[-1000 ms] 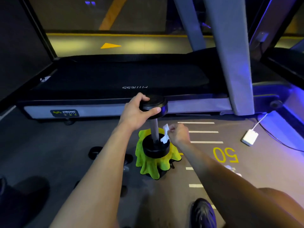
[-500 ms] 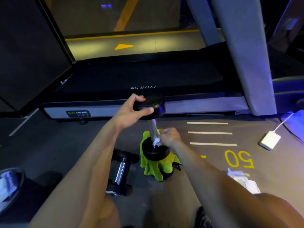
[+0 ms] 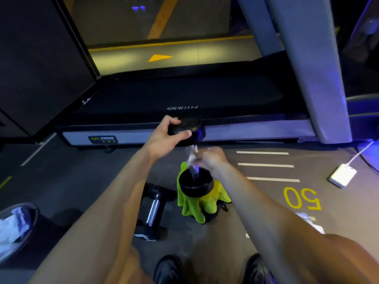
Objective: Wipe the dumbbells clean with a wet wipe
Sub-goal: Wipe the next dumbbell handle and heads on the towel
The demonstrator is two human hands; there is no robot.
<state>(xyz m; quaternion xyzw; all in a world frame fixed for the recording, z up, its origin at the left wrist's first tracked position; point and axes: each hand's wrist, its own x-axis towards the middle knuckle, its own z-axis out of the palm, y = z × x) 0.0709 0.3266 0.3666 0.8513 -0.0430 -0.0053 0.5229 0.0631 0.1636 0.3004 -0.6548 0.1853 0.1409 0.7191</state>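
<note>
Upright black dumbbell (image 3: 194, 182) on green cloth, white wet wipe (image 3: 192, 158) against its chrome handle.

Upright dumbbell (image 3: 194, 181) standing on cloth (image 3: 196, 203), before treadmill (image 3: 184, 99). 2nd dumbbell (image 3: 152, 210) lying just left of it. Charger brick (image 3: 342, 175) well right (floor markings between). Bin (image 3: 14, 228) far left.

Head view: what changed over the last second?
The right hand closed the wet wipe round the handle of the upright dumbbell, low near the bottom plate, then slid it up towards the top plate. The left hand kept gripping the top plate; the dumbbell stayed standing on the green cloth. A second dumbbell came into view as the camera shifted.
</note>
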